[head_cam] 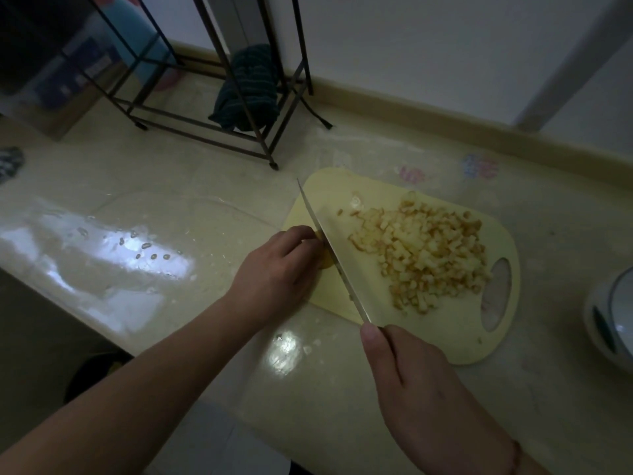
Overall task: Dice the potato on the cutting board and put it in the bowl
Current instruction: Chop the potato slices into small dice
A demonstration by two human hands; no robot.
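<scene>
A pale yellow cutting board (342, 190) lies on the counter. A heap of diced potato (424, 255) covers its right half. My left hand (277, 272) curls over a small remaining potato piece (327, 262) at the board's left edge, mostly hiding it. My right hand (421, 382) grips the handle of a broad knife (342, 252), whose blade stands edge-down against the potato piece right beside my left fingers. A clear glass dish (164, 214) sits on the counter left of the board.
A white appliance or bowl (609, 317) shows at the right edge. A dark metal rack (205, 132) with a striped cloth (246, 87) stands at the back. The counter's front edge runs diagonally below my left forearm.
</scene>
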